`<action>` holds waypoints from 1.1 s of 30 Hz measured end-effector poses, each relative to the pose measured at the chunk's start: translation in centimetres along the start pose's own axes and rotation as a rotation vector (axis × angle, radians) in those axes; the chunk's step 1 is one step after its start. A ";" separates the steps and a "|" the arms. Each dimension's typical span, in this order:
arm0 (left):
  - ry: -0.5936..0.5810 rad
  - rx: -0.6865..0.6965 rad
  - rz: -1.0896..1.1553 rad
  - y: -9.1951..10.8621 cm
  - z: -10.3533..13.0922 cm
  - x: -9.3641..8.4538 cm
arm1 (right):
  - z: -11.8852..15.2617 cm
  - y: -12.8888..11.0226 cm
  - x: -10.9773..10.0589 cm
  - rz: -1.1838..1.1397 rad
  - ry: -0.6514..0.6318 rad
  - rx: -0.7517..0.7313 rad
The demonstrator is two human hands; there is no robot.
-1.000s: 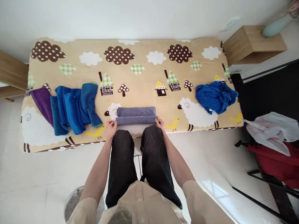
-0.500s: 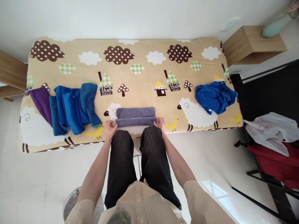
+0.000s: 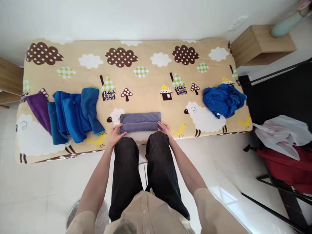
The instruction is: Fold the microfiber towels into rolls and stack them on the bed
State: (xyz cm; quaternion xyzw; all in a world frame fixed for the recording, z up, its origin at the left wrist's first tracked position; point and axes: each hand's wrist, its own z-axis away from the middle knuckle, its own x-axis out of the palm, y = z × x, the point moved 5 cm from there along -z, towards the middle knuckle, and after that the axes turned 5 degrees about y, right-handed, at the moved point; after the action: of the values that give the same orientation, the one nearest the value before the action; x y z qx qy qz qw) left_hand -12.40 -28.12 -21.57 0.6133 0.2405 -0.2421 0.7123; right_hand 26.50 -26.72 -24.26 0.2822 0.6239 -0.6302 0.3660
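Note:
A grey-purple cloth (image 3: 140, 122), folded into a long flat strip, lies near the front edge of the patterned bed cover (image 3: 146, 94). My left hand (image 3: 117, 134) is at its left end, thumb and fingers apart and touching the cloth. At the right end, my right hand (image 3: 165, 129) rests with its fingertips on the cloth, fingers spread. Several folded blue cloths (image 3: 74, 113) lie in a row to the left, beside a purple cloth (image 3: 40, 109). A crumpled blue heap (image 3: 223, 100) sits on the right.
A wooden box shelf (image 3: 263, 44) with a pale vase (image 3: 284, 25) stands at the back right. White plastic bag (image 3: 282, 131) and red fabric (image 3: 287, 165) are at the right. A round object (image 3: 102, 216) stands on the floor at the lower left.
The front fold of the grey-purple cloth now lies flat, and the lettering is covered. My fingers have loosened from its corners and spread. The view has shifted slightly.

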 end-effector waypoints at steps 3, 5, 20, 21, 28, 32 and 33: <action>-0.023 0.020 -0.011 -0.5 -0.6 0.2 | -0.6 0.4 -0.3 -0.011 -0.073 -0.061; -0.017 0.025 -0.030 -0.7 -0.9 0.4 | -1.2 0.7 -0.2 -0.011 -0.114 -0.054; 0.142 -0.072 0.011 -0.3 -1.8 0.3 | -3.2 1.7 0.4 -0.620 0.152 0.280; 0.142 -0.075 0.022 -0.1 -1.8 0.2 | -3.2 1.7 0.4 -0.643 0.165 0.283; 0.197 -0.125 -0.008 0.2 -2.5 -0.3 | -2.9 1.8 0.0 -0.576 0.195 0.346; 0.237 -0.173 0.056 -0.4 -2.7 -0.1 | -3.0 1.8 0.2 -0.589 0.208 0.369; 0.247 -0.194 0.076 -0.6 -2.7 0.0 | -3.0 1.9 0.4 -0.594 0.203 0.378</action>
State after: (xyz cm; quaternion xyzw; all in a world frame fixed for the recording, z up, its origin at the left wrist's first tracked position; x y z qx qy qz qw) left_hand -12.89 -25.52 -22.36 0.5756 0.3251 -0.1132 0.7417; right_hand 27.55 -23.67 -25.87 0.2126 0.5844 -0.7819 0.0448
